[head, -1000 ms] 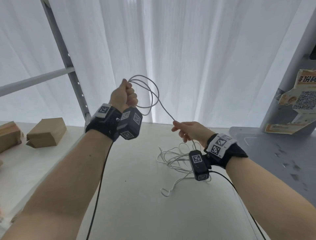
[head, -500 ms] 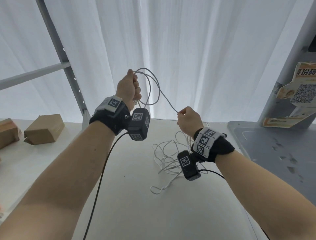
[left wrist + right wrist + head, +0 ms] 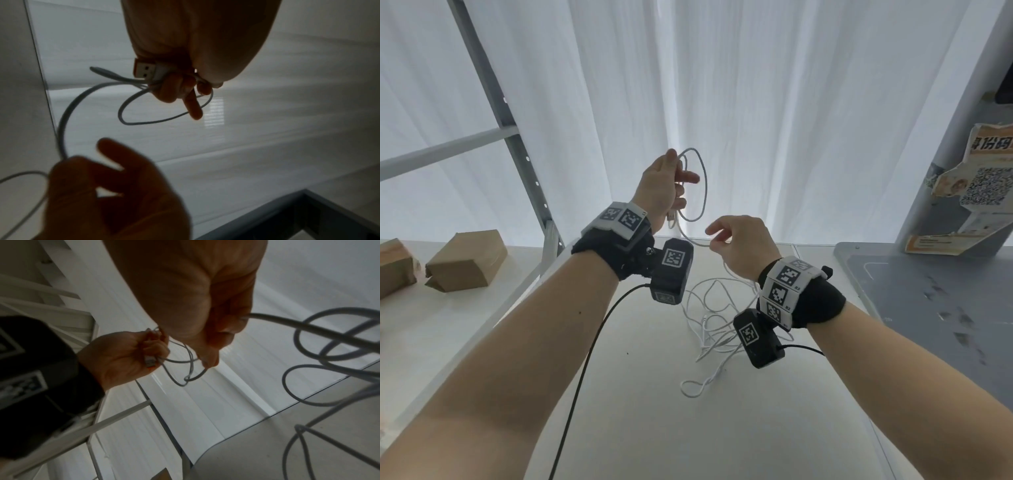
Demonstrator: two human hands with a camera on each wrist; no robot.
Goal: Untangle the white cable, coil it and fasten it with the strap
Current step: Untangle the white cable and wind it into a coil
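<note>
My left hand [image 3: 679, 192] is raised above the table and grips a small coil of the white cable [image 3: 704, 185], index finger stretched out. The USB plug [image 3: 671, 217] sticks out below its palm, seen close in the left wrist view as the plug [image 3: 146, 69] under the left hand [image 3: 185, 81]. My right hand [image 3: 714, 238] pinches the cable just below and right of the coil. The remaining cable lies as a loose tangle [image 3: 709, 329] on the white table [image 3: 654, 411]. In the right wrist view the right hand [image 3: 207, 340] holds the cable [image 3: 308, 327]. I see no strap.
Two brown cardboard boxes [image 3: 465, 260] sit on the shelf at left, behind a grey metal rack post [image 3: 517, 150]. A grey surface [image 3: 928, 301] adjoins the table at right, with a torn QR-code poster [image 3: 979, 188] above it. White curtains hang behind. A black camera lead [image 3: 592, 342] trails under my left arm.
My right hand has moved up and left, close to the left hand, shortening the cable span between them. The left hand's fist has loosened, its index finger now extended.
</note>
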